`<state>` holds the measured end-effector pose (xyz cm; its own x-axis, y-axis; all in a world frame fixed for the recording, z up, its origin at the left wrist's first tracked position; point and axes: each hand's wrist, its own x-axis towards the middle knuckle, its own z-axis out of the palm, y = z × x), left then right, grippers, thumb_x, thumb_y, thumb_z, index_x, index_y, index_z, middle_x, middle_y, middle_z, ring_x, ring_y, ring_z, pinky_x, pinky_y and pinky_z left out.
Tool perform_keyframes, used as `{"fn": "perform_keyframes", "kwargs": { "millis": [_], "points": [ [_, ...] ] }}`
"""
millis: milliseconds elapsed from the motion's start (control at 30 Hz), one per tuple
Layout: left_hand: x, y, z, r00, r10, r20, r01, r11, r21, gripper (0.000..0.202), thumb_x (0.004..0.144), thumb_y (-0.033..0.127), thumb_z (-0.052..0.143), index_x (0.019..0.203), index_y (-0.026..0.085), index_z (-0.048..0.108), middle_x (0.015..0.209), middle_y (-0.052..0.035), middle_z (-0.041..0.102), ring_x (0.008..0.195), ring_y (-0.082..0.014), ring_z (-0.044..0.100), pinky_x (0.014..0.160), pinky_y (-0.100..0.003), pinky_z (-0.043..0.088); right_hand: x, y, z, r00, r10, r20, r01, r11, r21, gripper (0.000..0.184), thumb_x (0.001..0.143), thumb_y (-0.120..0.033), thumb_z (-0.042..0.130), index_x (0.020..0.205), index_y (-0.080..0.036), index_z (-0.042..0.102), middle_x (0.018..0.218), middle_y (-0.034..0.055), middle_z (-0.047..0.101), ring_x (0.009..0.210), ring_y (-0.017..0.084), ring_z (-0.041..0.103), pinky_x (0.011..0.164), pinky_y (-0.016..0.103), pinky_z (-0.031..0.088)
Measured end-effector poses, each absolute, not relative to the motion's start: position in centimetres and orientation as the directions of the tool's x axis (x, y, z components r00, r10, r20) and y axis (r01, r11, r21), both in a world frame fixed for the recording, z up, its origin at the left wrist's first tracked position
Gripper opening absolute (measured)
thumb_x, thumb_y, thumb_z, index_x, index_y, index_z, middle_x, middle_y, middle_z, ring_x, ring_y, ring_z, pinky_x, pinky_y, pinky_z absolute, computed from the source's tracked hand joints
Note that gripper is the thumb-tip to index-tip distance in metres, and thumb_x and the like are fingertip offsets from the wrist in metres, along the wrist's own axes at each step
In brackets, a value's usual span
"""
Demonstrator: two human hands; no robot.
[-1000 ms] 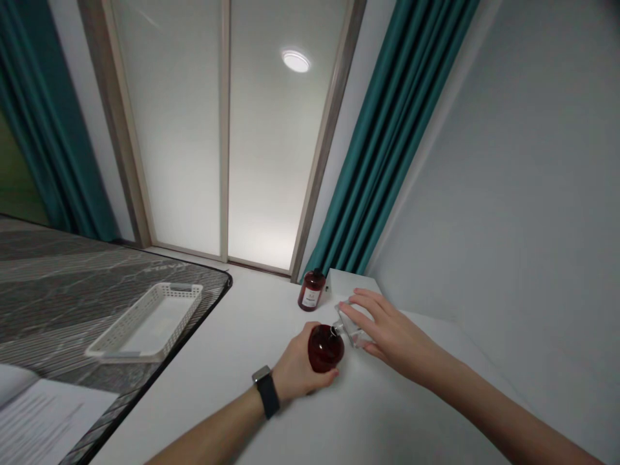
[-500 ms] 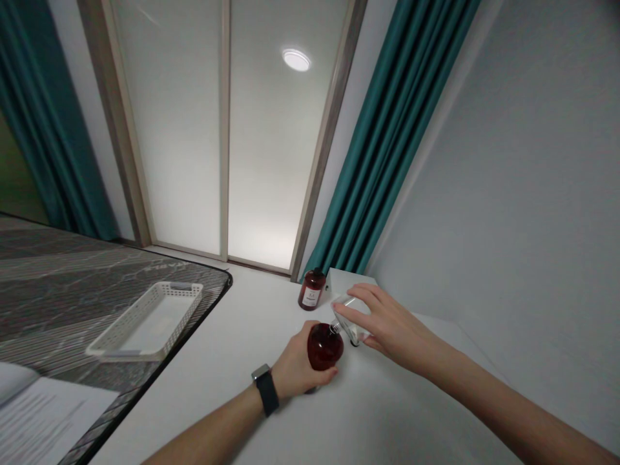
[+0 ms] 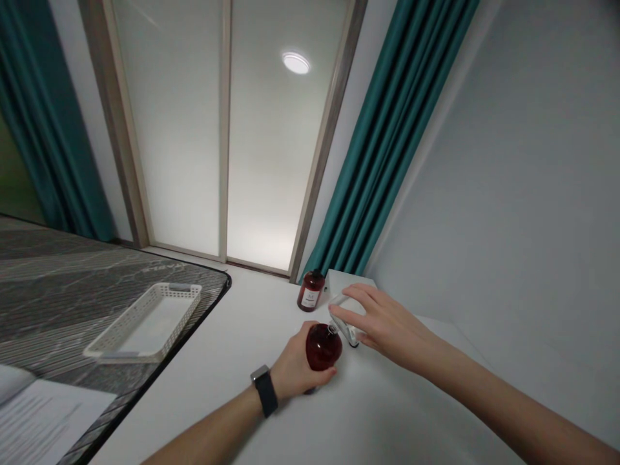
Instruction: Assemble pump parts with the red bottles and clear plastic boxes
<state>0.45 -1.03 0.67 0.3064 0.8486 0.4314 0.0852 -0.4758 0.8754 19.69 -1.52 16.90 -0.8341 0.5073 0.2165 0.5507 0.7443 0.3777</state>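
My left hand [image 3: 293,371], with a dark watch on its wrist, is wrapped round a round dark red bottle [image 3: 323,347] resting on the white table [image 3: 223,374]. My right hand [image 3: 382,323] grips a clear, silvery piece [image 3: 345,329] at the bottle's neck, fingers curled over it. A second, smaller brown bottle [image 3: 310,292] with a white label stands upright just beyond, beside a white box [image 3: 345,283].
A white slotted basket [image 3: 145,321] sits on a dark marbled mat [image 3: 62,290] at left, with a printed sheet [image 3: 43,420] at the lower left corner. Teal curtains [image 3: 387,135] and a frosted window lie behind; a grey wall [image 3: 533,194] runs along the right.
My right hand has tilted the clear piece up and drawn it slightly left toward the red bottle's neck. My left hand and the bottle have barely shifted.
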Motion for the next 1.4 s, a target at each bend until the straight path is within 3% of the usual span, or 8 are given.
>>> {"fn": "perform_keyframes", "kwargs": {
  "millis": [667,867,1400],
  "points": [
    [0.5,-1.2,0.9,0.278,0.863,0.422,0.09,-0.461,0.883,0.062,0.065,0.02,0.08,0.118,0.02,0.047,0.113,-0.0079,0.067,0.103,-0.0257,0.064,0.096,-0.042,0.051,19.3,-1.5,17.6,-0.849,0.488,0.203,0.528,0.759,0.382,0.071,0.067,0.0,0.075,0.13,-0.023,0.054,0.131,0.0148,0.059,0.125,0.033,0.053,0.095,0.05,0.053],
    [0.5,-1.2,0.8,0.261,0.866,0.427,0.067,-0.457,0.887,0.061,0.066,0.019,0.08,0.118,0.02,0.047,0.112,-0.0073,0.068,0.102,-0.0248,0.065,0.095,-0.041,0.051,19.0,-1.4,17.9,-0.858,0.483,0.177,0.51,0.755,0.412,0.076,0.067,0.002,0.073,0.135,-0.025,0.05,0.136,0.0146,0.056,0.125,0.033,0.052,0.094,0.049,0.053],
    [0.5,-1.3,1.5,0.24,0.874,0.422,0.067,-0.449,0.891,0.062,0.065,0.019,0.08,0.118,0.02,0.047,0.111,-0.0067,0.068,0.101,-0.0254,0.065,0.094,-0.042,0.052,18.1,-1.6,19.1,-0.873,0.471,0.128,0.47,0.737,0.486,0.07,0.071,0.001,0.069,0.134,-0.023,0.049,0.135,0.0158,0.056,0.124,0.033,0.054,0.089,0.047,0.056]
  ]
}}
